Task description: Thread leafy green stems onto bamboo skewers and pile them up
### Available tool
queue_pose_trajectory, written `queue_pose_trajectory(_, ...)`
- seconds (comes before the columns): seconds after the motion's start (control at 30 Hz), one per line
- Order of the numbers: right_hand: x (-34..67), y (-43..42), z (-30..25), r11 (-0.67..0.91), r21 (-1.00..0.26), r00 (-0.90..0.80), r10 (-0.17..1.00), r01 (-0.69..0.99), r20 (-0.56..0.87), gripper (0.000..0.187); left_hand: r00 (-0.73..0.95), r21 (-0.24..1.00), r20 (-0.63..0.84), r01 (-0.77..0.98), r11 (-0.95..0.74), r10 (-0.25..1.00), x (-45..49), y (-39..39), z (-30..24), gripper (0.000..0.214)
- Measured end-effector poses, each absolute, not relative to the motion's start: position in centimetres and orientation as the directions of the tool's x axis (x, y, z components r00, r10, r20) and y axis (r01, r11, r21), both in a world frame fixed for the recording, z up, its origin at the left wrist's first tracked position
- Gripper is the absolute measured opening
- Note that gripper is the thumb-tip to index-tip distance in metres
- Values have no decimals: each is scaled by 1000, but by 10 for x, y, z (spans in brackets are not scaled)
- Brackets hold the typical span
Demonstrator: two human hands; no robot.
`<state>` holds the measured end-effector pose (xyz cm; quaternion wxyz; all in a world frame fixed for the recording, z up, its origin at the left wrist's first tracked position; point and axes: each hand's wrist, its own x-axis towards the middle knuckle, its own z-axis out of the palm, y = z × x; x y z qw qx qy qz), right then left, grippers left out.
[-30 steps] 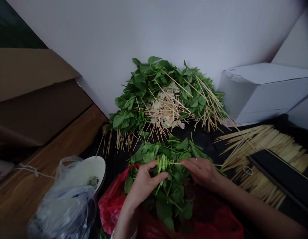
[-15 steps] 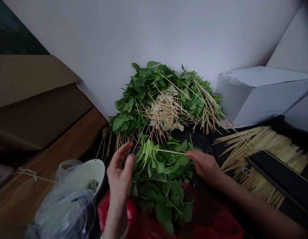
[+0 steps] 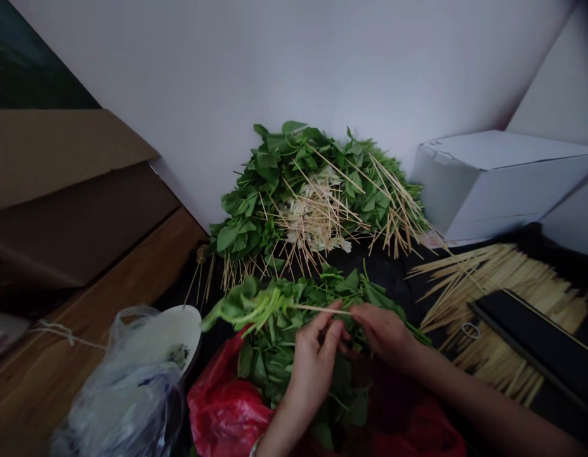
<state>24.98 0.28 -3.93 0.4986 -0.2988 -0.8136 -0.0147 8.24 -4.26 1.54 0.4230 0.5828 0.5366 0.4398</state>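
Observation:
A thin bamboo skewer (image 3: 309, 308) with green leafy stems (image 3: 246, 308) threaded on its left end lies across the middle. My right hand (image 3: 384, 330) pinches the skewer's right end. My left hand (image 3: 315, 362) pinches the skewer near its middle, fingers pressed together, just left of my right hand. Under both hands lies a heap of loose green leaves (image 3: 298, 355) on a red plastic bag (image 3: 222, 406).
Skewered greens are piled (image 3: 313, 190) against the white wall. Loose bamboo skewers (image 3: 503, 298) and a black flat bar (image 3: 536, 343) lie at right, with a white box (image 3: 493, 184) behind. At left are a white bowl (image 3: 179, 324), a clear bag (image 3: 122, 393) and cardboard (image 3: 70, 197).
The greens on the skewer have slid left and now droop off its left end. My left hand moved right from the greens to the skewer beside my right hand.

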Motion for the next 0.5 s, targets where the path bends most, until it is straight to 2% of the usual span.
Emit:
queue_pose_trajectory(0.1, 247, -1, -41, 858, -211, -405, 421, 469, 811, 25, 0, 975, 109, 197, -107, 994, 86, -42, 17, 31)
queue_pose_trajectory(0.2, 247, -1, -41, 857, -185, -439, 419, 481, 795, 29, -82, 977, 166, 150, -152, 983, 76, -40, 24, 31)
queue_pose_trajectory(0.3, 249, 2, -40, 828, -209, -425, 463, 520, 778, 29, -127, 988, 155, 50, -149, 980, 55, -31, 35, 31)
queue_pose_trajectory(0.4, 251, 4, -39, 819, -250, -411, 494, 517, 766, 31, -103, 989, 140, -41, -145, 985, 28, -12, 51, 30)
queue_pose_trajectory(0.5, 251, 3, -37, 825, -250, -414, 488, 507, 768, 31, -96, 988, 149, -18, -152, 984, 2, 18, 73, 30)
